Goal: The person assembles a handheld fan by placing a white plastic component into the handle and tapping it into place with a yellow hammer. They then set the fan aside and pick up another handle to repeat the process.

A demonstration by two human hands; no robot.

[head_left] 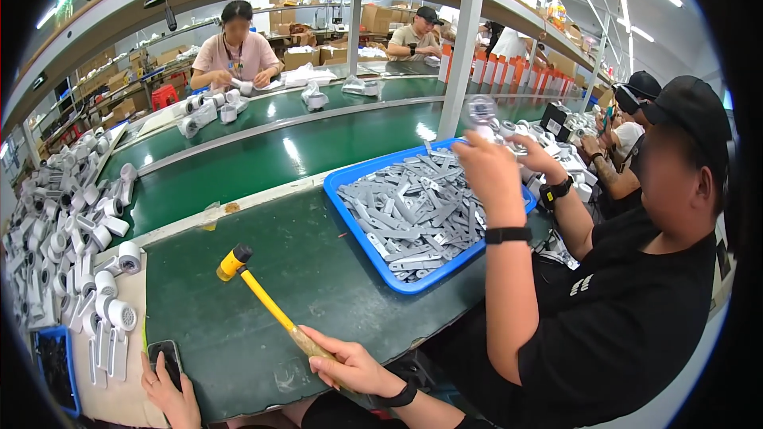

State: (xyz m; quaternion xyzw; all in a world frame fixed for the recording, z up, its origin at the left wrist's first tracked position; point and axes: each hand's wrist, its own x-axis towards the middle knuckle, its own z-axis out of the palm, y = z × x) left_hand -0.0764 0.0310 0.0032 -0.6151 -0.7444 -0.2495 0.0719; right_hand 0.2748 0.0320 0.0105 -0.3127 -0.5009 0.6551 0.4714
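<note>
My right hand [350,361] is closed round the lower handle of a mallet [266,298] with a yellow shaft. Its yellow and black head is raised toward the middle of the green work surface [214,334]. At the lower left, my left hand [173,393] has its fingers about a dark phone [165,356], one fingertip on the screen. The phone is beside the edge of a cardboard sheet [135,401]. White handheld fan-like parts [122,315] with round grilles lie on the sheet near the left hand.
A blue tray [389,282] of grey strip-shaped parts stands right of the mallet. Close on my right, a co-worker in black lifts a round-headed white part [480,110]. White parts [56,246] heap at left above a blue bin [75,385]. A green conveyor [262,155] runs beyond.
</note>
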